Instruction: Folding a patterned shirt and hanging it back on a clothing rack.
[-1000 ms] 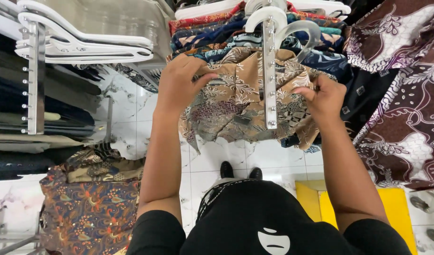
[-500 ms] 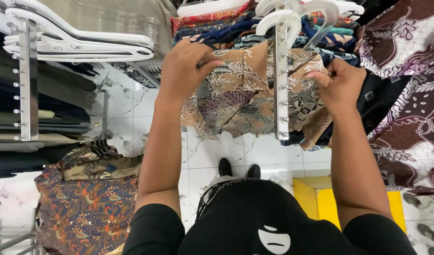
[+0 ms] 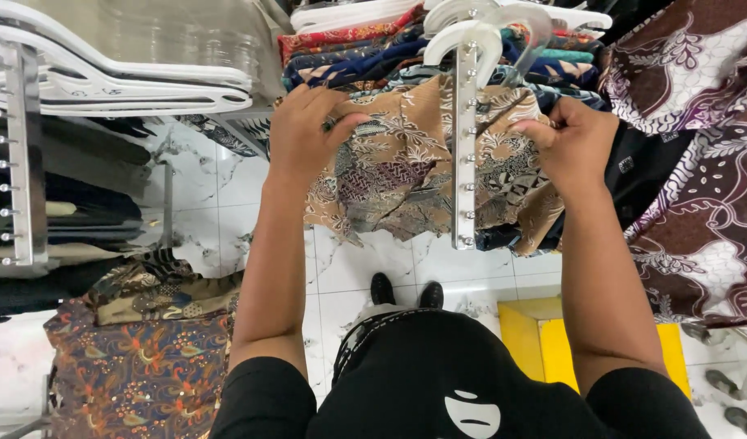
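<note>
Overhead, both hands grip brown patterned shirt (image 3: 406,162) hanging on metal rack arm (image 3: 464,146). Left hand (image 3: 308,130) fingers curled, pinching shirt's left shoulder; right hand (image 3: 572,142) fingers bunched, pinching right edge. Garments crowd both sides; dark maroon fabric (image 3: 699,162) just beside right hand; open tiled floor (image 3: 365,264) below hem. Since earlier frame, hands sit slightly wider apart, shirt spread flatter.

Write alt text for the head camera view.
Both hands, left hand and right hand, grip a brown patterned batik shirt hanging on a metal rack arm with white hangers. Below are a white marble-look floor and black shoes.
</note>
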